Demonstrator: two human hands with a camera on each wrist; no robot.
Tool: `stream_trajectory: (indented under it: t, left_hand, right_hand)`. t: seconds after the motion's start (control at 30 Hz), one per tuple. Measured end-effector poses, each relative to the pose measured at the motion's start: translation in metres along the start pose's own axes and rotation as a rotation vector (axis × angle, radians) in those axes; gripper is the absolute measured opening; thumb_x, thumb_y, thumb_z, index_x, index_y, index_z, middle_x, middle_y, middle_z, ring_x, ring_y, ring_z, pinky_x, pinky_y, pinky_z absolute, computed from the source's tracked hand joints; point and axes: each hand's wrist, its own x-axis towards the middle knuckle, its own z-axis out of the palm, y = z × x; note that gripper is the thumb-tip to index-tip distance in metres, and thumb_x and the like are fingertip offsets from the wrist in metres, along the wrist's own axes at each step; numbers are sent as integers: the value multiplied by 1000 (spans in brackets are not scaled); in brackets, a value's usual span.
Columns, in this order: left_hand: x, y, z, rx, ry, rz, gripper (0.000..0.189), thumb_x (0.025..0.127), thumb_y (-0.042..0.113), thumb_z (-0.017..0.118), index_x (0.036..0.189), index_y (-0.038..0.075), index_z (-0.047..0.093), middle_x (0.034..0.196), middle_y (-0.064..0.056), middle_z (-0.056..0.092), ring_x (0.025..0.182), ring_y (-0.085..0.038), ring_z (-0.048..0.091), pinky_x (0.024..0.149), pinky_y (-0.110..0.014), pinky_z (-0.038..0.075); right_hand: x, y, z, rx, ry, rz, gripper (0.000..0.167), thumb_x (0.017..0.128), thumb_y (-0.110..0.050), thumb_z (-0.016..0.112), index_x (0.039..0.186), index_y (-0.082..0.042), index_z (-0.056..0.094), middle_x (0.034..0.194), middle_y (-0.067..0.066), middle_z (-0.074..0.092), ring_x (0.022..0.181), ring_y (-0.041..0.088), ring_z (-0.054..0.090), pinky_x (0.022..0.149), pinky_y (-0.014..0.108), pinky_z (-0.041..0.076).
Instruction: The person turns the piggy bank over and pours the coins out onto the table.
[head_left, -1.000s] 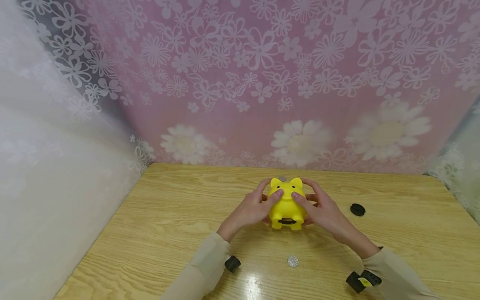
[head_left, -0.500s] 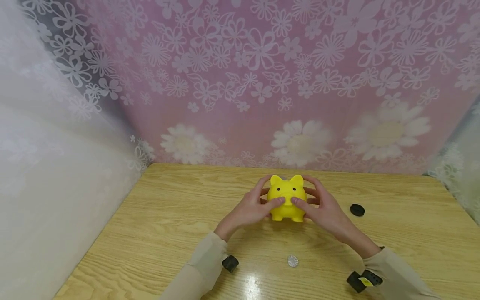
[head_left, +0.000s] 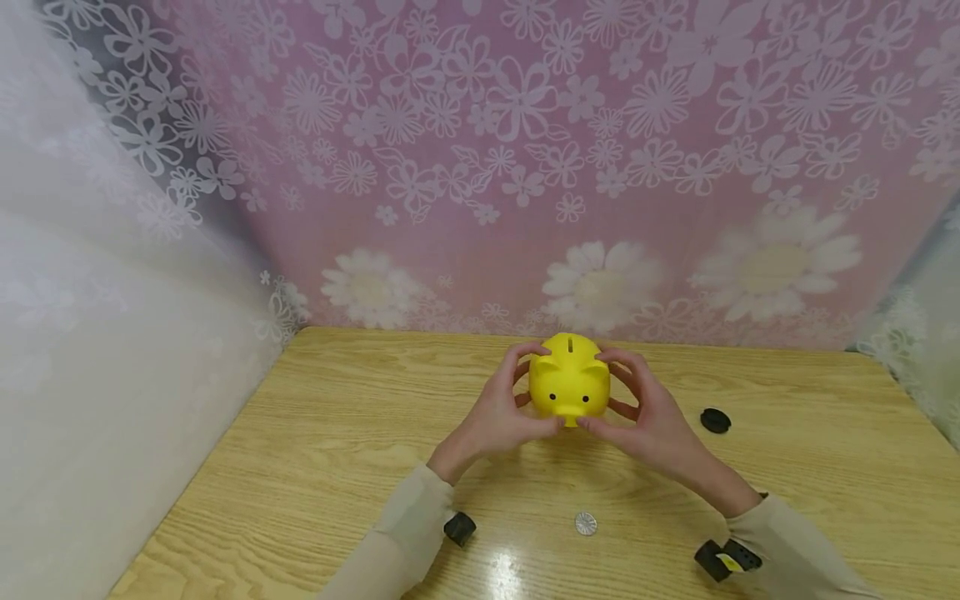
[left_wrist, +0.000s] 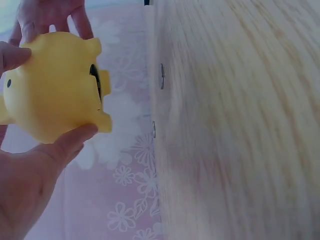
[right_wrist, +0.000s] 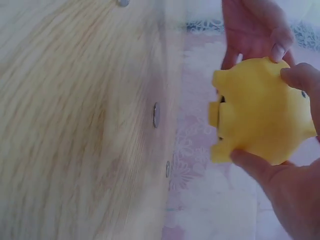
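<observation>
A yellow piggy bank [head_left: 570,379] is held in the air between both hands, close over the wooden table. My left hand [head_left: 498,412] grips one side, its thumb by the snout and its fingers curled round the flank. On the other side my right hand [head_left: 654,417] grips it the same way. In the head view the face tips toward me, and the coin slot [head_left: 570,344] shows on top. Both wrist views look at its underside edge, where a dark opening [left_wrist: 96,82] shows between the feet.
A silver coin [head_left: 586,523] lies on the table [head_left: 337,467] in front of the hands. More coins [right_wrist: 156,115] show in the wrist views. A round black plug [head_left: 716,421] lies to the right. A pink flowered curtain [head_left: 465,250] hangs behind the table.
Both hands have tipped the piggy bank forward: its belly opening showed first, then the face stood level, now the top slot shows. The coin behind it is hidden now.
</observation>
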Motion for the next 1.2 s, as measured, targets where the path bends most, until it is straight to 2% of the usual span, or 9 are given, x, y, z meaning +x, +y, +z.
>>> stream_trajectory:
  t: [0.07, 0.1, 0.2, 0.23, 0.3, 0.4, 0.53, 0.73, 1.2]
  left_hand:
    - [0, -2, 1, 33, 11, 59, 80, 78, 4, 82, 140, 29, 39, 166, 7, 25, 152, -26, 35, 111, -51, 48]
    - [0, -2, 1, 59, 16, 102, 79, 77, 2, 82, 138, 27, 40, 167, 5, 24, 153, -26, 34, 111, -52, 48]
    - [0, -3, 1, 157, 28, 269, 74, 76, -4, 82, 132, 18, 40, 167, -4, 21, 155, -29, 29, 112, -56, 46]
    - [-1, -3, 2, 195, 35, 324, 72, 75, -5, 82, 129, 16, 40, 167, -7, 19, 155, -30, 28, 113, -55, 46]
    - [-1, -2, 2, 269, 50, 431, 69, 75, -5, 83, 125, 12, 40, 166, -14, 16, 156, -34, 26, 115, -54, 44]
    - [-1, -1, 1, 363, 80, 534, 67, 74, -3, 85, 121, 12, 39, 164, -21, 16, 156, -37, 25, 118, -51, 41]
    - [1, 0, 1, 439, 109, 608, 66, 74, -1, 87, 117, 12, 39, 160, -27, 17, 155, -40, 26, 120, -51, 39]
    - [3, -2, 1, 501, 127, 669, 64, 75, 0, 86, 115, 12, 38, 159, -26, 17, 153, -42, 27, 120, -50, 40]
    - [1, -4, 1, 546, 136, 652, 63, 76, 3, 86, 115, 11, 38, 160, -25, 18, 153, -42, 28, 119, -49, 40]
  right_hand:
    - [0, 2, 0, -47, 24, -99, 76, 80, 4, 84, 143, -8, 43, 164, 15, 32, 151, 37, 36, 95, 58, 53]
    - [0, 3, 0, -79, 38, -164, 76, 77, 5, 86, 140, -6, 45, 164, 17, 33, 152, 31, 37, 94, 53, 56]
    - [2, 8, 0, -155, 70, -388, 61, 83, -9, 85, 132, 2, 49, 159, 27, 34, 152, 16, 36, 102, 32, 53]
    - [4, 9, 0, -182, 83, -463, 57, 87, -16, 83, 129, 4, 50, 156, 31, 35, 152, 15, 35, 106, 27, 49]
    - [7, 12, 1, -236, 110, -603, 53, 94, -29, 75, 124, 7, 51, 151, 38, 36, 153, 19, 34, 113, 20, 41]
    - [10, 15, 2, -291, 146, -725, 49, 100, -36, 65, 120, 7, 51, 146, 43, 36, 154, 27, 34, 118, 23, 37]
    - [12, 16, 2, -329, 167, -791, 44, 102, -33, 62, 117, 6, 51, 146, 44, 34, 154, 32, 33, 117, 28, 38]
    - [11, 15, 3, -350, 173, -820, 39, 103, -29, 62, 115, 7, 52, 151, 39, 32, 151, 40, 34, 117, 33, 37]
    - [11, 17, 4, -356, 181, -820, 38, 102, -28, 62, 115, 8, 53, 151, 38, 34, 150, 42, 36, 117, 34, 38]
